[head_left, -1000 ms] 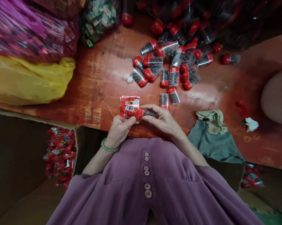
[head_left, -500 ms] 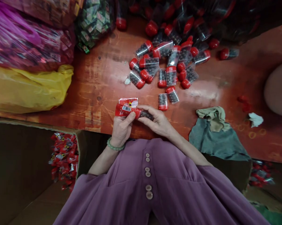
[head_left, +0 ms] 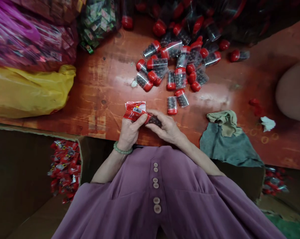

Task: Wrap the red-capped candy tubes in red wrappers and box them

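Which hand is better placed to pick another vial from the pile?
Probably the right hand: it lies nearer the pile of red-capped vials, while the left hand grips the red wrapper.

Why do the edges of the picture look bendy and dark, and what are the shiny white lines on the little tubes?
Head view: its wide lens bows the red wooden table at the edges; corners fall dark and soft; light glints as white streaks on the clear red-capped tubes; the left hand and right hand, gripping a red printed wrapper, look fairly sharp.

Glossy red-varnished wooden table (head_left: 107,86), clear plastic vials (head_left: 176,63), matt cloth (head_left: 227,146)
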Motion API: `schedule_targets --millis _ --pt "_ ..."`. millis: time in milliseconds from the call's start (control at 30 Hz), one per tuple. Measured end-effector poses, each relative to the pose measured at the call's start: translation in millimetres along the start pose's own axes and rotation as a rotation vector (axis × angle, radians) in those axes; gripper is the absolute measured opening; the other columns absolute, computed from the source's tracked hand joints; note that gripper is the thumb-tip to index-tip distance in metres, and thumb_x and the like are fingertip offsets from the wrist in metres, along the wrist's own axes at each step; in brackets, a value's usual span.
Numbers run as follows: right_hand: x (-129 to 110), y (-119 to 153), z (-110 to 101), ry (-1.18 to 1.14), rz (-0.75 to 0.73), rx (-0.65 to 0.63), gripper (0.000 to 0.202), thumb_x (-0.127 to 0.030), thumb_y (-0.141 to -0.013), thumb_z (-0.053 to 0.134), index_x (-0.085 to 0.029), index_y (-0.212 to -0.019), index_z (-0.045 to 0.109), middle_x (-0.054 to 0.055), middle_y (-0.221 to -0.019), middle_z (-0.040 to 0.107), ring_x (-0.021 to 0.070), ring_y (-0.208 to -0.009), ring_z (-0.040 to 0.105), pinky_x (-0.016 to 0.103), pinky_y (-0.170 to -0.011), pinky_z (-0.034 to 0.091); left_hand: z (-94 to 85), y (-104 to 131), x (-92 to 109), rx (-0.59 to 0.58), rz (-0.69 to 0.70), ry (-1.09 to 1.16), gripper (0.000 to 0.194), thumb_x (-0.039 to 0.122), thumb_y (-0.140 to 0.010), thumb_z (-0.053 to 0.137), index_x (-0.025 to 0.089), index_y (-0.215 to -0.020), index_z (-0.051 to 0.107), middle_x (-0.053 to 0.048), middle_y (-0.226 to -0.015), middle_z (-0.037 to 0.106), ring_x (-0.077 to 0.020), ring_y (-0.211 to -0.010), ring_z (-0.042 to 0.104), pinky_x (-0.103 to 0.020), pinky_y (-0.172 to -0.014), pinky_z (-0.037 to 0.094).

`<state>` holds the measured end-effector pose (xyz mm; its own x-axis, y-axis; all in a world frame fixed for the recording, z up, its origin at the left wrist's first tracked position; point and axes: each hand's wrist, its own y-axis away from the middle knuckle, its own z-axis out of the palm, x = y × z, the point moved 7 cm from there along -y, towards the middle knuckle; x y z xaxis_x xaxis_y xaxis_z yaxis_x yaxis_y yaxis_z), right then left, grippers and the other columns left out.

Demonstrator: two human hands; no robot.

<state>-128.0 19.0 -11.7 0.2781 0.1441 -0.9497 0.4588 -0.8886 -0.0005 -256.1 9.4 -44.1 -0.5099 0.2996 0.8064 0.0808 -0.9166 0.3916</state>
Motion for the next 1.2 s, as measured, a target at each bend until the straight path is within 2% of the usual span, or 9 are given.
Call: schedule_targets --millis 67,133,233,433,567,667,767,867,1200 --pt "11 4 4 -0.175 0.136 0.040 0.041 -0.041 -0.094 0.060 -0.023 -0.129 0.054 0.003 -0.099 0.070 0.0150 -0.081 0.067 0.029 -0.074 0.059 1.2 2 -2 -0.035 -0.015 -0.033 0.025 0.036 -0.070 0.085 0.020 -0.084 0.073 0.001 -0.083 0.073 -0.0124 -0.079 0.067 -0.026 -0.082 0.054" --pt "19 8 11 -0.357 0.244 0.080 0.042 -0.045 -0.094 0.059 -0.024 -0.129 0.052 -0.002 -0.083 0.064 0.0102 -0.061 0.056 0.022 -0.053 0.051 2.9 4 -6 -0.061 -0.053 -0.027 0.025 0.038 -0.071 0.085 0.019 -0.084 0.074 0.000 -0.080 0.073 -0.0131 -0.076 0.067 -0.027 -0.079 0.055" --pt "20 9 19 -0.447 0.265 0.121 0.045 -0.050 -0.092 0.061 -0.025 -0.128 0.051 -0.004 -0.076 0.057 0.0070 -0.052 0.045 0.018 -0.044 0.042 3.4 7 -10 -0.046 -0.092 0.036 0.031 0.045 -0.067 0.086 0.019 -0.078 0.074 -0.002 -0.078 0.074 -0.0160 -0.077 0.069 -0.031 -0.079 0.056" --pt "9 7 19 -0.362 0.183 0.129 0.045 -0.049 -0.094 0.058 -0.025 -0.130 0.048 -0.003 -0.082 0.057 0.0064 -0.051 0.043 0.021 -0.048 0.045 4.9 14 -8 -0.061 -0.083 0.164 0.031 0.044 -0.061 0.090 0.020 -0.075 0.075 -0.002 -0.077 0.076 -0.0180 -0.082 0.071 -0.033 -0.084 0.057" --pt "4 13 17 -0.263 0.138 0.059 0.047 -0.044 -0.097 0.054 -0.024 -0.138 0.042 0.001 -0.096 0.063 0.0082 -0.058 0.052 0.023 -0.057 0.053 1.9 15 -12 -0.047 -0.104 0.162 0.033 0.040 -0.060 0.091 0.019 -0.081 0.076 -0.002 -0.080 0.076 -0.0140 -0.075 0.069 -0.029 -0.080 0.055" --pt "-2 16 11 -0.092 0.050 0.081 0.044 -0.039 -0.098 0.051 -0.021 -0.138 0.044 0.008 -0.117 0.065 0.0156 -0.089 0.065 0.032 -0.084 0.058 -3.5 15 -14 0.000 -0.094 0.123 0.033 0.039 -0.055 0.093 0.017 -0.070 0.073 0.001 -0.072 0.074 -0.0096 -0.068 0.065 -0.024 -0.076 0.052" --pt "-11 15 10 0.038 -0.082 0.130 0.041 -0.035 -0.097 0.051 -0.020 -0.135 0.048 0.012 -0.132 0.062 0.0217 -0.119 0.060 0.040 -0.106 0.050 -6.4 15 -14 0.005 -0.074 0.102 0.035 0.042 -0.056 0.092 0.017 -0.070 0.071 0.002 -0.070 0.072 -0.0097 -0.068 0.065 -0.025 -0.077 0.052" --pt "-12 13 17 0.047 -0.092 0.116 0.040 -0.038 -0.098 0.051 -0.021 -0.134 0.050 0.012 -0.133 0.062 0.0214 -0.121 0.060 0.040 -0.106 0.049 -9.6 17 -10 0.011 -0.048 0.130 0.039 0.045 -0.057 0.091 0.019 -0.081 0.075 0.000 -0.079 0.076 -0.0141 -0.077 0.069 -0.030 -0.085 0.053" --pt "-15 11 27 0.058 -0.107 0.112 0.042 -0.036 -0.097 0.053 -0.020 -0.136 0.048 0.012 -0.130 0.064 0.0221 -0.119 0.062 0.041 -0.105 0.051 -17.2 21 -4 0.004 -0.046 0.206 0.034 0.042 -0.057 0.092 0.019 -0.076 0.077 -0.002 -0.078 0.077 -0.0160 -0.077 0.071 -0.032 -0.087 0.055"
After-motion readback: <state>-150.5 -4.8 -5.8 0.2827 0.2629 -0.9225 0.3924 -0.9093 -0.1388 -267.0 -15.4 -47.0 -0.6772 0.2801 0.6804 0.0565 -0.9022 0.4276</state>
